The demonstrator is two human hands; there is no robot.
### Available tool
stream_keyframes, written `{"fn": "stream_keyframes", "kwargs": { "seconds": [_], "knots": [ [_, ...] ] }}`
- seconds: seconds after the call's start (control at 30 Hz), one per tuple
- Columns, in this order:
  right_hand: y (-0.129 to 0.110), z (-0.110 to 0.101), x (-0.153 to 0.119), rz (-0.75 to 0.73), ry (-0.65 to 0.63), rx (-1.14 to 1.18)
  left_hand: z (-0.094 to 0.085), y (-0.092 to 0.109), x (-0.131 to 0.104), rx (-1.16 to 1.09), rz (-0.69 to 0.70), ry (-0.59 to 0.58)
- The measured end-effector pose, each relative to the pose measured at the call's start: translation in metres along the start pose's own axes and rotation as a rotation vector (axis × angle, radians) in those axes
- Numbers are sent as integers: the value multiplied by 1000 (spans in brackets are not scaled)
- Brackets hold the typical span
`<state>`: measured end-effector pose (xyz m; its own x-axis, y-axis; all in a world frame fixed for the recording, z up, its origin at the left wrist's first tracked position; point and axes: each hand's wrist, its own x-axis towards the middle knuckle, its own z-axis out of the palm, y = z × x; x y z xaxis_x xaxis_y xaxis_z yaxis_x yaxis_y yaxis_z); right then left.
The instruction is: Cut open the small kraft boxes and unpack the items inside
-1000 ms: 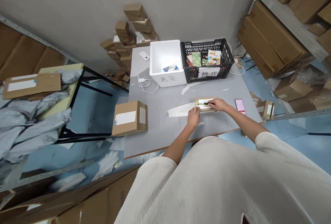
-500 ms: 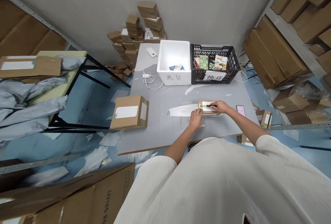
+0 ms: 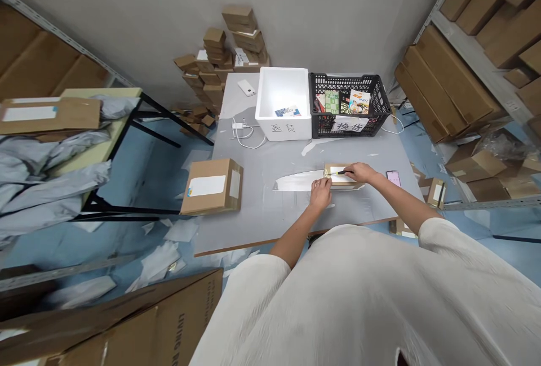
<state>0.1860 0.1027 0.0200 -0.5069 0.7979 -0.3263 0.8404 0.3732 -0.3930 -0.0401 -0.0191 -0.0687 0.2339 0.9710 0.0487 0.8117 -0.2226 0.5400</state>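
A small cardboard box (image 3: 347,179) with a white label lies near the front of the grey table. My right hand (image 3: 361,173) is closed around a thin black and yellow box cutter (image 3: 340,173), whose tip points left across the top of the box. At the box's left front corner, my left hand (image 3: 321,191) grips it with bent fingers; its fingertips are partly hidden. A white strip-like sheet (image 3: 298,180) lies to the left of the box, partly behind my left hand.
On the table (image 3: 257,214) stand a white foam bin (image 3: 283,128), a black crate (image 3: 350,127) of packets and a larger cardboard box (image 3: 207,192) at the left edge. A lit phone (image 3: 393,178) lies right, a white phone (image 3: 247,88) at the back. Shelving flanks the table.
The view has shifted very slightly. Both hands, the box cutter and the small box stay in nearly the same place.
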Motion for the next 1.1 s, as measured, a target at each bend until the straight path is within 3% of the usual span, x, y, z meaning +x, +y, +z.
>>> {"fn": "stream_keyframes", "kwargs": {
  "seconds": [0.2, 0.4, 0.6, 0.93, 1.1],
  "knots": [
    [-16, -27, -15, 81, -175, -305, -4, 9, 2, 178, -53, -28],
    [-11, -42, -32, 155, -209, -352, -6, 14, 3, 261, -66, -59],
    [25, -53, -52, 220, -194, -327, -9, 18, 3, 302, -84, -83],
    [107, -69, -97, 289, -146, -144, -12, 26, 7, 329, -122, -73],
    [135, -59, -123, 276, -28, 141, -11, 36, 27, 319, -119, -85]
  ]
}}
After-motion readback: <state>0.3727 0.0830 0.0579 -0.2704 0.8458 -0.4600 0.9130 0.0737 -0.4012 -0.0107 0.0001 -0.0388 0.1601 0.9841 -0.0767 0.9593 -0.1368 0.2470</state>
